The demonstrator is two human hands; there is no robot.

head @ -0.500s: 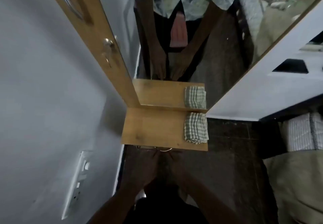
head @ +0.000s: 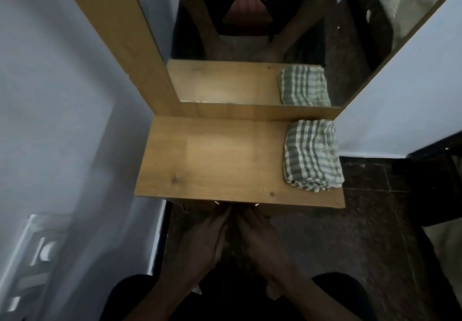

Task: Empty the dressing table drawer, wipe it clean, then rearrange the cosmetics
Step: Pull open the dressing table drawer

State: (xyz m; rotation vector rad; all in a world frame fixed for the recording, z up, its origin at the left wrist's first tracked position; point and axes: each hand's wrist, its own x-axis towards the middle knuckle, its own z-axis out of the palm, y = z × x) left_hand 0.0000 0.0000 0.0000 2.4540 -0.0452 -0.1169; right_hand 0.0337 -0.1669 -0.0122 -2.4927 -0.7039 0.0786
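The wooden dressing table top point(head: 225, 158) fills the middle of the view, with the mirror point(head: 250, 33) standing behind it. A folded green-and-white checked cloth point(head: 312, 155) lies at the top's right end. Both hands sit side by side just below the table's front edge, where the drawer front is hidden from above. My left hand point(head: 200, 240) and my right hand point(head: 260, 240) point forward, and their fingertips disappear under the edge. Two small metal glints point(head: 256, 204) show there. No cosmetics are in sight.
A grey wall with a white switch plate point(head: 37, 253) runs close along the left. A white panel point(head: 400, 95) stands to the right of the mirror. Dark tiled floor point(head: 362, 233) lies to the right of my hands.
The view has closed in on the table. My hands have drawn closer together under the front edge, and the curved metal handle seen before is now mostly covered.
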